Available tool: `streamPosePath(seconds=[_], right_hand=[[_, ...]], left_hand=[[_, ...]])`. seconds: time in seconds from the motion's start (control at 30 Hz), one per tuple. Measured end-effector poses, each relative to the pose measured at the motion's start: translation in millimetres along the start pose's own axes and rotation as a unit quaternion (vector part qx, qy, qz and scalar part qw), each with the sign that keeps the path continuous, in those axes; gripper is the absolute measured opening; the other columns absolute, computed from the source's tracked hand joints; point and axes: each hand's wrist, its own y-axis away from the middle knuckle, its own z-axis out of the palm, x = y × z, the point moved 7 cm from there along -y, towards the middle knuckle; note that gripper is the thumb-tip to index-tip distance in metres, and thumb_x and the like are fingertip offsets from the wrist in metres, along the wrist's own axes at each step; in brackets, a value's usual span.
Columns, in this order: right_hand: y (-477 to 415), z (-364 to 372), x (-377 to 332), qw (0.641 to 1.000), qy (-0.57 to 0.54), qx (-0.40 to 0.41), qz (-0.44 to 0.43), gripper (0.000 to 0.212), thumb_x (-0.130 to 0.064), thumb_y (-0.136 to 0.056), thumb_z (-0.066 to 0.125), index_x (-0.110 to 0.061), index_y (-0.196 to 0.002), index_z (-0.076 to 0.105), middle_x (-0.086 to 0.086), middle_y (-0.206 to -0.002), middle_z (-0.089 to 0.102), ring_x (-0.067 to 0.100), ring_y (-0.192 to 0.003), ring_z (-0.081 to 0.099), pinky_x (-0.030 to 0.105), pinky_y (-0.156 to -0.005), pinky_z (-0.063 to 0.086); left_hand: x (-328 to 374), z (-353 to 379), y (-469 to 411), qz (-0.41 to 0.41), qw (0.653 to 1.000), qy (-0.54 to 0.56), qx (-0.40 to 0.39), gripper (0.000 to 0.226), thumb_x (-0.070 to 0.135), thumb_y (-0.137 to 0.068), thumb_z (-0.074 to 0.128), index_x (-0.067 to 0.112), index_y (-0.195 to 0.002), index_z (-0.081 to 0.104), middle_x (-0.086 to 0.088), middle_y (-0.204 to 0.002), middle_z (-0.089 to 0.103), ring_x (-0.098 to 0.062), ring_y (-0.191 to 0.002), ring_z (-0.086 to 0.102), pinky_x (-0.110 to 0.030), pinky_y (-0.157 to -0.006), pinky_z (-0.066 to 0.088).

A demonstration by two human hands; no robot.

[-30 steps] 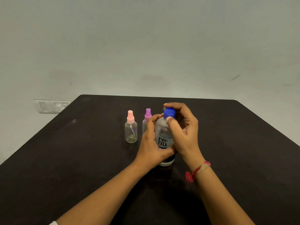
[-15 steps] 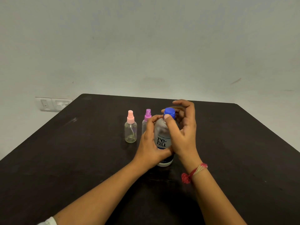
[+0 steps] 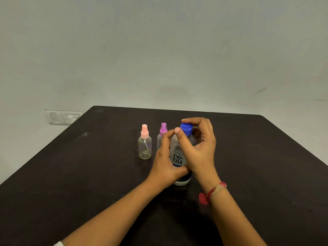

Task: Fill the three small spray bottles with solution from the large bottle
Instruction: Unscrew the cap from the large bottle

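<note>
- Large solution bottle (image 3: 178,158): upright at mid-tabletop (image 3: 88,174).
- Left hand (image 3: 166,164): wrapped around its body, steadying it against twisting.
- Right hand (image 3: 198,144): fingertips pinch the blue cap (image 3: 186,128), apparently to unscrew.
- Pink-topped spray bottle (image 3: 145,142) and purple-topped spray bottle (image 3: 162,134): at 10 o'clock, capped; third unseen.

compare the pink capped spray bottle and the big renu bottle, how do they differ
The pink-capped spray bottle is small, clear and unlabelled; the large bottle is taller and printed. The small one stands free; the large one is held by the left hand, right hand on its blue cap. Both stand upright.
</note>
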Motion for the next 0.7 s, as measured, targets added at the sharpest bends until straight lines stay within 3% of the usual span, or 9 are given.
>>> streamPosePath(seconds=[0.07,0.17,0.27,0.47,0.57,0.7], right_hand=[[1.4,0.5,-1.6,1.0,-0.01,-0.009,-0.004,0.019,-0.02,-0.082,0.06,-0.017,-0.1,0.061,0.003,-0.093,0.058,0.011,-0.084,0.058,0.016,-0.074,0.047],[1.8,2.1,1.2,0.998,-0.056,-0.024,0.026,0.029,-0.02,-0.083,0.053,-0.023,-0.113,0.054,0.003,-0.096,0.062,0.015,-0.089,0.062,0.024,-0.078,0.052],[1.7,2.7,2.2,0.996,-0.073,-0.038,0.034,0.026,-0.023,-0.084,0.052,-0.021,-0.11,0.053,0.006,-0.1,0.064,0.019,-0.096,0.064,0.029,-0.082,0.053],[-0.8,-1.2,2.3,1.0,0.009,-0.009,0.013,0.025,-0.03,-0.079,0.07,-0.019,-0.098,0.058,0.003,-0.097,0.056,0.007,-0.086,0.058,0.014,-0.075,0.046],[-1.4,-0.7,2.0,1.0,0.015,-0.003,0.002,0.022,-0.028,-0.081,0.067,-0.018,-0.098,0.059,0.003,-0.096,0.055,0.009,-0.085,0.058,0.015,-0.075,0.046],[1.2,0.3,2.0,0.999,-0.034,-0.008,0.013,0.029,-0.026,-0.085,0.058,-0.027,-0.114,0.052,0.001,-0.098,0.059,0.016,-0.09,0.061,0.027,-0.08,0.051]], left_hand=[[-2.2,-0.2,-0.1,-0.003,1.0,0.0,-0.002,0.089,0.013,-0.062,0.079,0.042,-0.131,0.031,-0.003,-0.128,0.053,-0.019,-0.117,0.059,-0.04,-0.092,0.054],[0.4,0.0,0.3,0.0,1.0,0.006,0.001,0.089,0.006,-0.064,0.078,0.049,-0.126,0.032,0.001,-0.126,0.054,-0.014,-0.115,0.06,-0.028,-0.089,0.054],[1.7,0.7,0.4,0.002,1.0,0.008,0.001,0.088,0.005,-0.065,0.078,0.047,-0.126,0.031,0.002,-0.124,0.056,-0.012,-0.113,0.061,-0.025,-0.087,0.053],[1.4,2.6,0.3,0.0,1.0,0.011,-0.008,0.09,-0.001,-0.068,0.077,0.038,-0.132,0.028,0.005,-0.123,0.057,-0.01,-0.114,0.061,-0.026,-0.09,0.052],[0.4,2.8,-0.6,0.0,1.0,0.012,-0.011,0.09,0.0,-0.067,0.078,0.034,-0.134,0.029,0.002,-0.124,0.056,-0.012,-0.114,0.061,-0.029,-0.09,0.053],[4.1,0.4,0.3,0.003,1.0,0.013,-0.004,0.084,0.016,-0.064,0.077,0.046,-0.128,0.031,0.001,-0.125,0.055,-0.015,-0.113,0.061,-0.035,-0.09,0.055]])
